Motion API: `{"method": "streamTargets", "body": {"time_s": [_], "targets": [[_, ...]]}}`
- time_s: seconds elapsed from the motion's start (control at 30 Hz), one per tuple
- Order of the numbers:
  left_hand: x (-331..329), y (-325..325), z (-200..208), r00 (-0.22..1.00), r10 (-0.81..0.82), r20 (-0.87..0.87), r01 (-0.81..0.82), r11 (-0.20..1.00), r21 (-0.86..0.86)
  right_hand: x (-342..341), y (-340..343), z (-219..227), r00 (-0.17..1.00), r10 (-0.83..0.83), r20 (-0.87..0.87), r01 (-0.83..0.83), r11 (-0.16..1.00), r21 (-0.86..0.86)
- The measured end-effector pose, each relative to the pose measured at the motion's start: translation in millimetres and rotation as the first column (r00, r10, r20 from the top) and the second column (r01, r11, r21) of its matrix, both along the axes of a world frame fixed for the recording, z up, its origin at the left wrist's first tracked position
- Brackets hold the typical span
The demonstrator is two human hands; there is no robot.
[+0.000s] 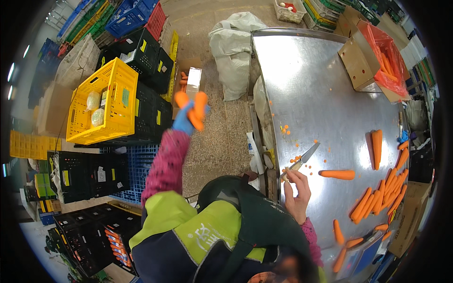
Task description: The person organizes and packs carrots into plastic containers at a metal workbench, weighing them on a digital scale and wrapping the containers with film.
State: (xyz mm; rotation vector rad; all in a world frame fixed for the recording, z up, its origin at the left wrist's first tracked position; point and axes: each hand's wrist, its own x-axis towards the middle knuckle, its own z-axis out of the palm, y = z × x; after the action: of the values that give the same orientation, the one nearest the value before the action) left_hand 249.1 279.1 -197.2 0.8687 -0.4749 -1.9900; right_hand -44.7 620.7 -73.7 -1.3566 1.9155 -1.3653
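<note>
My left hand [184,122], in a blue glove, is stretched out to the left over the floor. It is closed around a small bunch of carrots [201,104], slightly blurred. Beyond them on the floor stands an open cardboard box [194,79] with carrots inside. My right hand [298,192], bare, is at the left edge of the metal table [311,85], its fingers closed at the handle of a knife [309,154]. The blade points away to the right. Small carrot slices [286,132] lie around it. A single carrot [337,175] rests right of the knife.
A carrot pile [389,191] covers the table's right side; a cardboard box with a red liner [387,61] stands at its far right corner. A white sack [233,52] stands beyond the table's left edge. Yellow [125,101] and black crates [153,111] are stacked at left.
</note>
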Motion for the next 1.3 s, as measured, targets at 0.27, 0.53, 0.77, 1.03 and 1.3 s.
{"method": "streamTargets", "body": {"time_s": [0.27,0.53,0.77,1.03,1.3], "targets": [[97.3,-126.1,-26.1,0.997,-0.080,0.020,0.080,0.997,-0.003,2.8,34.8,1.0,0.980,-0.199,0.016,0.195,0.973,0.122],[-169.1,55.9,53.6,0.791,-0.609,-0.065,0.612,0.790,0.042,-12.5,131.6,-22.5,0.840,-0.540,-0.048,0.542,0.831,0.128],[-260.0,170.2,119.3,0.412,-0.910,-0.042,0.911,0.411,0.031,-11.0,235.2,-12.9,0.600,-0.741,-0.301,0.800,0.564,0.204],[-300.1,304.9,133.4,0.100,-0.975,-0.197,0.991,0.079,0.111,-88.9,347.8,-13.4,0.587,-0.607,-0.535,0.809,0.427,0.403],[-334.4,366.7,115.5,-0.050,-0.985,-0.165,0.996,-0.062,0.069,-163.0,360.5,-64.1,0.585,-0.342,-0.735,0.785,0.466,0.407]]}}
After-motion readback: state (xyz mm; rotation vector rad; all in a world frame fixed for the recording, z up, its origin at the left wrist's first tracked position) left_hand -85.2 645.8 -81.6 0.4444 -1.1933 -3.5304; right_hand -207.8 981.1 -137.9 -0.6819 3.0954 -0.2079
